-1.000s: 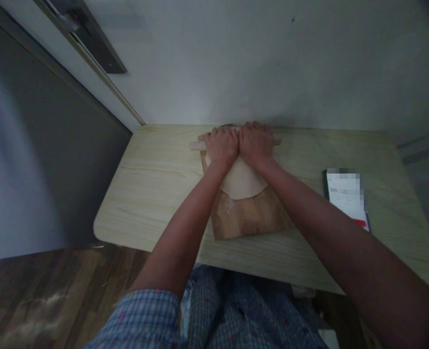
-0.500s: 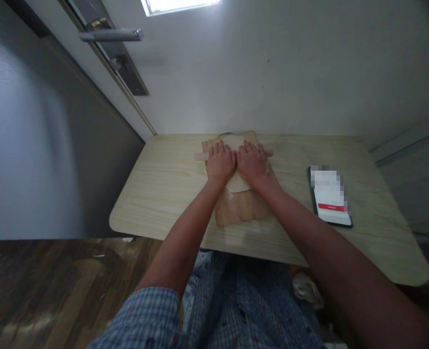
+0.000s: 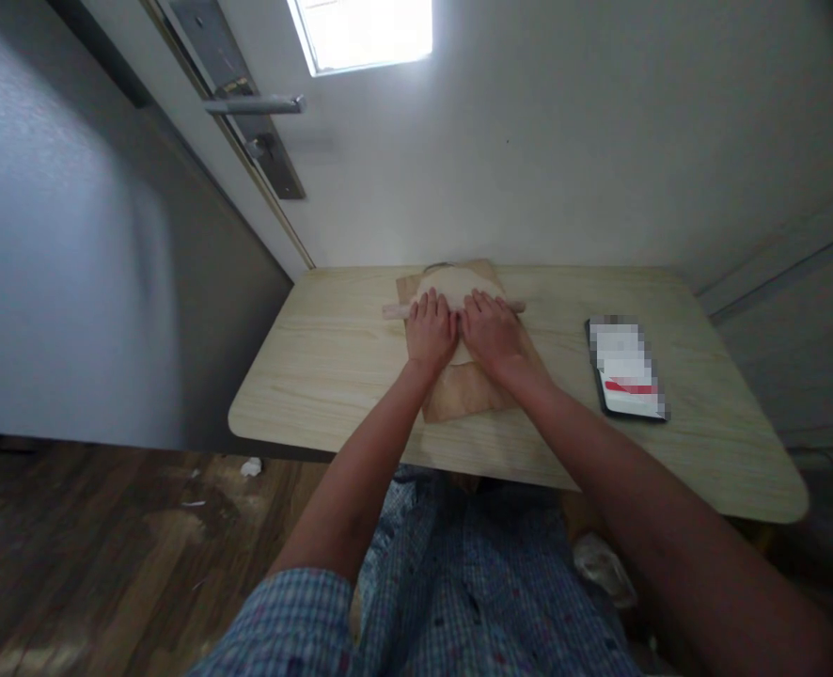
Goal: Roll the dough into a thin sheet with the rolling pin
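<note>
A flat pale sheet of dough (image 3: 457, 281) lies on a brown wooden board (image 3: 465, 393) on the light wood table. Across the dough lies a wooden rolling pin (image 3: 394, 311), both its ends sticking out past my hands. My left hand (image 3: 432, 329) rests over the left half of the pin, fingers curved on top of it. Close beside it, my right hand (image 3: 488, 329) presses over the right half, its fingers also bent over the pin. The thumbs nearly meet in the middle. My hands hide the middle of the pin and part of the dough.
On the right of the table (image 3: 318, 376) lies a phone (image 3: 628, 369) with a lit screen. Behind the table stands a pale door with a metal handle (image 3: 261, 104) and a bright window. A white scrap (image 3: 251, 466) lies on the wooden floor.
The view has shifted, showing more of the door window. Both hands and the rolling pin have moved slightly toward me over the dough, uncovering more of its far part.
</note>
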Demonstrator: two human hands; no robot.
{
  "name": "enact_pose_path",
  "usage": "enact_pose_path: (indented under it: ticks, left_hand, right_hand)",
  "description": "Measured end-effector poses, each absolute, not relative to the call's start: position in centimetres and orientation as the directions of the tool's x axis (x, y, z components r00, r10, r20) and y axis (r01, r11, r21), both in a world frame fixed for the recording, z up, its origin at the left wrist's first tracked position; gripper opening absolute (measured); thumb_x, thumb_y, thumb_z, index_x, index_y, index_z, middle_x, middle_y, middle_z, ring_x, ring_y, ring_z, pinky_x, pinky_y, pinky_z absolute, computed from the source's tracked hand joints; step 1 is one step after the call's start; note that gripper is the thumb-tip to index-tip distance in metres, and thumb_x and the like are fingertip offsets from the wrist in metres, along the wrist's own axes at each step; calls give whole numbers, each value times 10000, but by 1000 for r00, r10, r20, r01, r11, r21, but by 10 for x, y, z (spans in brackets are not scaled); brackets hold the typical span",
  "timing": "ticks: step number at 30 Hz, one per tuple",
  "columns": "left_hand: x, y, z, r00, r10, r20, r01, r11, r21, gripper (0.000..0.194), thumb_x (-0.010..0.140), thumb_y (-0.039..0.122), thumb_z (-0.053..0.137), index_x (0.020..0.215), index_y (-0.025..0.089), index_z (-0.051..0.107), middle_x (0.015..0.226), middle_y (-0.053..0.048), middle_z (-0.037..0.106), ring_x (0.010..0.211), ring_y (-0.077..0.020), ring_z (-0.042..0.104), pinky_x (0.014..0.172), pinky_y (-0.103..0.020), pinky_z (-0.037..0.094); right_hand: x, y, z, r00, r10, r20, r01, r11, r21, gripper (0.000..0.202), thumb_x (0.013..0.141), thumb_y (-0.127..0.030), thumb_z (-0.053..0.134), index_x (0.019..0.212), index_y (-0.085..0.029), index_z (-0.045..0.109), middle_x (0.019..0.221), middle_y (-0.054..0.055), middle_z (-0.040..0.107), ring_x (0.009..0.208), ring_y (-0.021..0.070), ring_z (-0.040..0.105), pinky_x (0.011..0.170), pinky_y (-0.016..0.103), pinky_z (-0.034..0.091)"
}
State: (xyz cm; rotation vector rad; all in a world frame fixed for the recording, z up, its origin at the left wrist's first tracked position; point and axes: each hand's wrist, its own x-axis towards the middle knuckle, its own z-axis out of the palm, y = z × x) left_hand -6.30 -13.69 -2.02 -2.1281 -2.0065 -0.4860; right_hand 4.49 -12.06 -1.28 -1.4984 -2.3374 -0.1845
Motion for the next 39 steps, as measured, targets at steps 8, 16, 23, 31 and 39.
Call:
enact_pose_path:
  ticks: [8, 16, 23, 31, 39]
  left_hand:
    - [-62, -143, -22, 39, 925, 379, 995, -71, 69, 440, 885, 284, 242, 1213, 54, 424, 1317, -166, 410, 1223, -235, 363, 1010, -380, 263]
    - [-64, -129, -21, 38, 934, 355, 993, -75, 91, 436, 886, 292, 236, 1205, 70, 433, 1317, -167, 409, 1209, -226, 384, 1006, -384, 266]
    - [-68, -107, -23, 43, 935, 351, 990, -87, 111, 435, 897, 289, 201, 1182, 81, 457, 1281, -148, 460, 1185, -220, 409, 1000, -366, 267]
    - [-68, -81, -19, -6, 944, 330, 994, -31, 106, 444, 902, 309, 179, 1179, 84, 443, 1191, -148, 522, 1128, -234, 436, 929, -371, 311]
    - [-67, -51, -11, -106, 953, 283, 989, 73, 126, 431, 897, 338, 169, 994, 176, 556, 1018, -106, 593, 981, -236, 510, 847, -376, 342]
  right_hand:
    - [45, -126, -11, -359, 863, 356, 906, 414, -91, 398, 842, -160, 284, 1128, -16, 520, 1209, 184, 516, 1114, 234, 465, 948, 356, 299]
    - [44, -113, -13, -359, 871, 337, 902, 416, -116, 396, 843, -171, 295, 1136, -29, 520, 1232, 178, 499, 1111, 242, 466, 955, 381, 289]
    - [40, -93, -17, -329, 872, 362, 892, 412, -184, 385, 860, -195, 274, 1086, -54, 553, 1180, 164, 544, 1092, 204, 476, 991, 373, 245]
    - [34, -65, -13, -344, 872, 349, 901, 411, -140, 400, 879, -254, 237, 932, -86, 596, 959, 159, 628, 920, 217, 523, 1002, 373, 186]
    - [28, -35, -11, -303, 898, 318, 919, 364, -153, 430, 889, -269, 211, 912, -83, 599, 935, 158, 623, 909, 214, 514, 857, 367, 332]
